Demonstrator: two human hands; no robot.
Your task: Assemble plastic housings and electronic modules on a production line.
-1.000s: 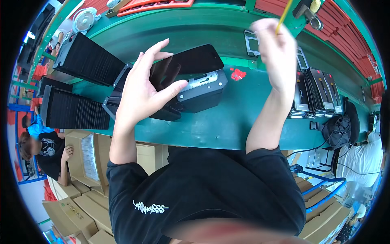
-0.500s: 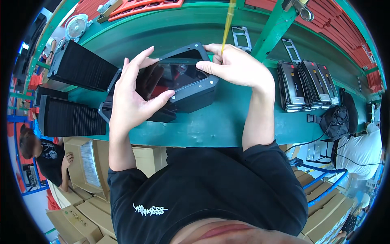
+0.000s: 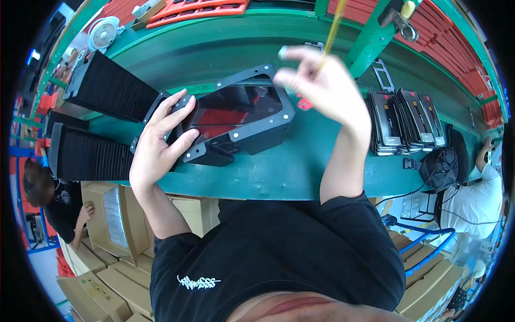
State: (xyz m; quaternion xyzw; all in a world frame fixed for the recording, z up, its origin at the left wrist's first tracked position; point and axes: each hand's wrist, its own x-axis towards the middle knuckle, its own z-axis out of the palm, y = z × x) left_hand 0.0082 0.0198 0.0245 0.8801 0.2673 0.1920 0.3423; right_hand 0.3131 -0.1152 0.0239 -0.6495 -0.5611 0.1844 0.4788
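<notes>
A dark glossy glass panel [image 3: 236,107] lies across black frames stacked in front of me. Red and grey shapes reflect in it. My left hand [image 3: 158,137] grips the left end of the black frame [image 3: 260,126], thumb on the near side and fingers on the far side. Above and right of the stack, my right hand [image 3: 327,86] is lifted away, its thumb and index finger apart, slightly blurred. A yellow cord [image 3: 335,24] hangs down in front of it. A small red item [image 3: 304,102] shows on the bench just beneath that hand.
Two large stacks of black frames [image 3: 110,88] stand on the green bench [image 3: 252,182] at left. Several dark panels [image 3: 383,126] and a black bag [image 3: 442,166] lie at right. A clamp [image 3: 399,24] sits on the green post. A person [image 3: 61,206] stands beside cardboard boxes [image 3: 96,295].
My right hand has let go of the panel's right end and risen up and right. My left hand has moved down and left on the frame. The red item has come into view.
</notes>
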